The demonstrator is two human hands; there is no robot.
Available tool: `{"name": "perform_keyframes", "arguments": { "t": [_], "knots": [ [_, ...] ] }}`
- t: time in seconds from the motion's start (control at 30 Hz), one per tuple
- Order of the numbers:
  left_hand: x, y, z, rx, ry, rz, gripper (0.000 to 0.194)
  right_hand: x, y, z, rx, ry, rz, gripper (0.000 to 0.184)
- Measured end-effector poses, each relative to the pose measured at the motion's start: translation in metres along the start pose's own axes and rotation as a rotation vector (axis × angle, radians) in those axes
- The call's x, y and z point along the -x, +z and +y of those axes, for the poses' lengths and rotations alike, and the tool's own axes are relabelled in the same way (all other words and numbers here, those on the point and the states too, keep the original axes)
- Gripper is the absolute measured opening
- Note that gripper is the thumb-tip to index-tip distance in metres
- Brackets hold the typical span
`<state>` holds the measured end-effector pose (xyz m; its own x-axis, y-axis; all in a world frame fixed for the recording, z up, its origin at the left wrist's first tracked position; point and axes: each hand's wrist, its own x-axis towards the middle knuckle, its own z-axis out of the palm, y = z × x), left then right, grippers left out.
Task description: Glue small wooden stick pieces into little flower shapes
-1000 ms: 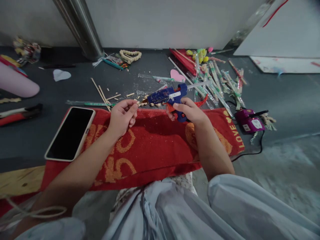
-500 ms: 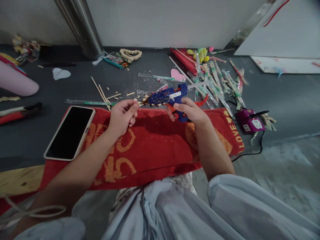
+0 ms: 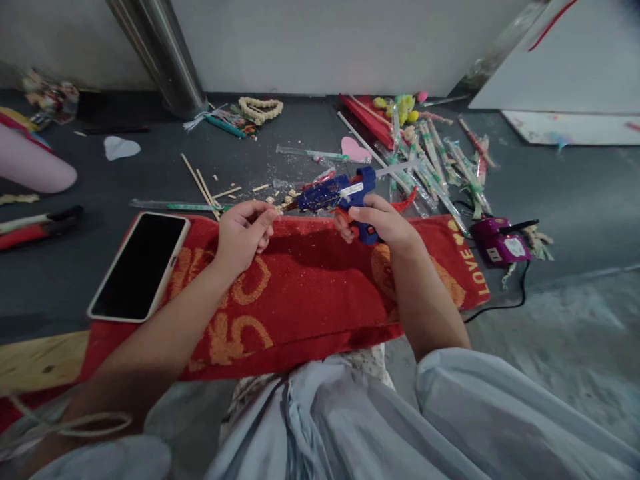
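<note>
Blue, the one glue gun (image 3: 325,192) sits in our right hand (image 3: 384,221), fingers wrapped round its grip, its tip just beside our left hand (image 3: 245,233), which pinches one small pale piece (image 3: 279,211), mostly hidden. Below lies one red towel (image 3: 320,287), one phone (image 3: 143,267) over its left end; one white heart (image 3: 121,148) and one pink heart (image 3: 356,149) lie farther back on the tabletop (image 3: 150,175).

Open room over the middle of the red towel (image 3: 320,287), clutter toward the back edge of the bench (image 3: 550,180).
Between the left hand (image 3: 244,238) and the right hand (image 3: 393,228), bare cloth runs to the towel's near edge. At its far edge the glue gun (image 3: 319,194) bars the gap. The phone (image 3: 141,267) blocks the towel's left end; the purple block (image 3: 500,243) stands past its right end, wrapped sticks (image 3: 470,179) behind its far right corner.
</note>
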<state>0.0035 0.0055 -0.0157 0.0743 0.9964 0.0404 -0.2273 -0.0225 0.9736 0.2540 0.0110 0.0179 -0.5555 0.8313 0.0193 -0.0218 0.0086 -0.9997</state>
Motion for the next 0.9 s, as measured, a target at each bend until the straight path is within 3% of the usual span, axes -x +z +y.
{"name": "perform_keyframes", "arguments": {
  "t": [0.27,0.9],
  "knots": [
    [-0.001,-0.001,-0.002,-0.045,-0.003,0.005,0.030,-0.002,-0.001,0.003,-0.046,-0.039,-0.013,0.041],
    [0.001,0.006,0.010,-0.034,-0.090,0.036,0.016,-0.001,-0.002,0.004,0.002,-0.037,0.007,0.039]
  ]
}}
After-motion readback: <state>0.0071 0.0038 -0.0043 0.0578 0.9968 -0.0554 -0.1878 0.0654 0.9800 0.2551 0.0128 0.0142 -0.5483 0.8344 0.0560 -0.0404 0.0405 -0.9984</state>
